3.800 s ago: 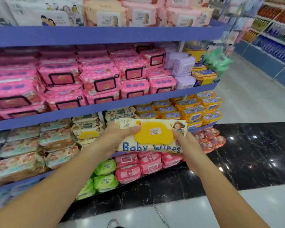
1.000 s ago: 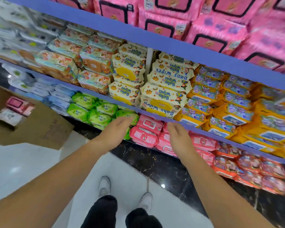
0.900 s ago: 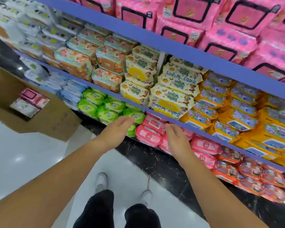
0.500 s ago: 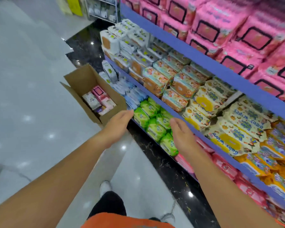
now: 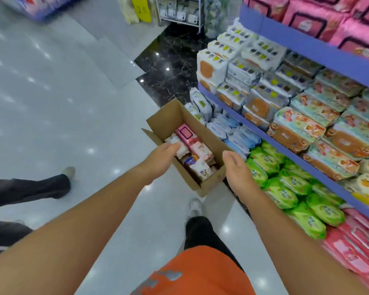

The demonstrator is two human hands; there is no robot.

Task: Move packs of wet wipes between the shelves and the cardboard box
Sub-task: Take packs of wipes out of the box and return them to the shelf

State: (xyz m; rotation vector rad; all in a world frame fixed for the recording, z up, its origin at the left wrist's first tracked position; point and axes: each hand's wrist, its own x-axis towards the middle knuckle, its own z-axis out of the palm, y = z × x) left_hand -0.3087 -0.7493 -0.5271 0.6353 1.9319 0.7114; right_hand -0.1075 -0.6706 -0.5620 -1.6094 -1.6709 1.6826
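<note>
Both hands are released and hold nothing. The left hand (image 5: 160, 160) hovers over the near left edge of the cardboard box (image 5: 166, 118), the right hand (image 5: 237, 171) by its near right corner. Packs of wet wipes (image 5: 185, 134) lie inside the box, which sits on the floor (image 5: 51, 124) beside the shelves (image 5: 320, 50).

Open cardboard box (image 5: 167, 122) on glossy floor (image 5: 62, 128) beside blue shelves (image 5: 307, 47) of stacked wipe packs (image 5: 296, 129)

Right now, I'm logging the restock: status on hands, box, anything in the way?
Left hand open, empty, above cardboard box. Right hand open, empty, by its near corner. Wipe packs inside box. Another person's leg far left, apart from box.
</note>
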